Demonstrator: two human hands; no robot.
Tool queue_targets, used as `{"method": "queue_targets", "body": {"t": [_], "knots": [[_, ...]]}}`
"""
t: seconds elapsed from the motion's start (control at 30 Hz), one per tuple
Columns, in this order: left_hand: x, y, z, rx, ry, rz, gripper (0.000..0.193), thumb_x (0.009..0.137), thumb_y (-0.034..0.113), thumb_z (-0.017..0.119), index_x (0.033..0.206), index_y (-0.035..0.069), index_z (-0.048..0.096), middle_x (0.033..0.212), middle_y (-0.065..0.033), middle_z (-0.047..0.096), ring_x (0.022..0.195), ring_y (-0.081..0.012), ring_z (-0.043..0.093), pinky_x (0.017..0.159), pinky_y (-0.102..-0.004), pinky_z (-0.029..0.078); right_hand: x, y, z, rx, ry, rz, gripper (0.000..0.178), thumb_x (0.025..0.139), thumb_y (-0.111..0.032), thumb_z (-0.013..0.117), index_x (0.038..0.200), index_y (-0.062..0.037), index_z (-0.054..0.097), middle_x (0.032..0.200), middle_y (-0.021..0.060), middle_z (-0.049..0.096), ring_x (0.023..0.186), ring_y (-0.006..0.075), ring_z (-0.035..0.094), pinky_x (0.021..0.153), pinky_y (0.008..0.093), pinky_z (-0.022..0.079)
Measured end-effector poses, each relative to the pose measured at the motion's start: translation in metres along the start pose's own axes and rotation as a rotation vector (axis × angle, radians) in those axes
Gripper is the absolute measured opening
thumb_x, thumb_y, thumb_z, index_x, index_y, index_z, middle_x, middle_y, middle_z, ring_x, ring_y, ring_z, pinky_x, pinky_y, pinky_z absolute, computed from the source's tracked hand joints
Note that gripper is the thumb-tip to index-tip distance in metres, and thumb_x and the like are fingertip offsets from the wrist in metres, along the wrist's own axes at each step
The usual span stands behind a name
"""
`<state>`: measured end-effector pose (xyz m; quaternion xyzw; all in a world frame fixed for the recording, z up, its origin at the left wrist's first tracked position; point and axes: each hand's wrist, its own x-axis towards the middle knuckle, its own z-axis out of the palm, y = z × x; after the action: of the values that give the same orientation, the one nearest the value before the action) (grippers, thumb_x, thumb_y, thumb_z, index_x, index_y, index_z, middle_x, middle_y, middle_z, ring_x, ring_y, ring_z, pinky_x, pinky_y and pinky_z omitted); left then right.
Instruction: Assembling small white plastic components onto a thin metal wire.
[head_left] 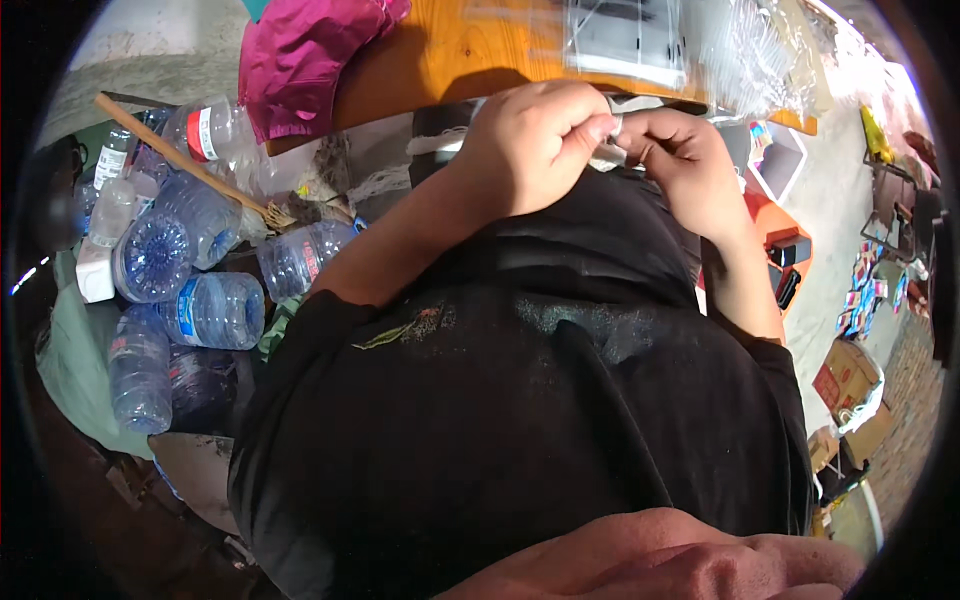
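My left hand (535, 145) is closed, thumb pressed against the curled fingers, just off the near edge of the wooden table (430, 50). Close beside it, my right hand (690, 170) has its thumb and fingers drawn together. Between the fingertips of both hands shows a small whitish, shiny piece (611, 151). Its kind is too small and covered to tell. Clear plastic frames on a dark flat piece (622, 42) lie on the table beyond the hands. To their right is a heap of thin clear plastic pieces (757, 55).
A magenta cloth (305, 65) hangs over the table's left corner. Several large empty plastic bottles (215, 310) are piled at the left, with a wooden stick (180, 155) across them. On the right are an orange bin (768, 218) with dark items and a cardboard box (850, 380).
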<state>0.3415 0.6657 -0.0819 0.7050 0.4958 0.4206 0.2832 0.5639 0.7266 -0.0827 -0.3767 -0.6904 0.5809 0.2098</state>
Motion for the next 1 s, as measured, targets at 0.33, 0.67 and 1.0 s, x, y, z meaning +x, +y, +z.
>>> {"method": "queue_targets", "body": {"t": [0.33,0.67,1.0], "knots": [[0.001,-0.001,0.004,-0.02,-0.05,-0.003,0.013,0.102,0.014,0.07,0.102,0.002,0.069,0.084,-0.0125,0.069,0.078,-0.0289,0.069,0.073,-0.0379,0.054,0.003,-0.005,0.006,0.088,0.279,-0.256,0.018,0.104,-0.013,0.069,0.114,-0.0008,0.079,0.093,0.0072,0.079,0.07,0.0074,0.065,0.063,0.0226,0.05],[0.003,-0.005,0.013,-0.275,0.084,-0.051,0.014,0.105,0.014,0.067,0.101,0.001,0.07,0.083,-0.0113,0.073,0.071,-0.0183,0.071,0.063,-0.036,0.054,0.001,-0.012,0.003,0.781,-0.006,-0.02,0.018,0.105,-0.016,0.07,0.113,-0.0025,0.079,0.091,0.0034,0.076,0.072,0.0064,0.062,0.064,0.0207,0.05],[-0.004,-0.02,0.003,-0.203,-0.111,-0.253,0.018,0.11,0.014,0.061,0.108,-0.003,0.067,0.092,-0.0054,0.072,0.089,-0.0108,0.066,0.082,-0.028,0.054,0.009,0.002,0.009,0.085,-0.022,0.078,0.018,0.104,-0.014,0.071,0.112,0.0012,0.077,0.09,0.0018,0.077,0.079,0.0064,0.064,0.074,0.0264,0.053]]}}
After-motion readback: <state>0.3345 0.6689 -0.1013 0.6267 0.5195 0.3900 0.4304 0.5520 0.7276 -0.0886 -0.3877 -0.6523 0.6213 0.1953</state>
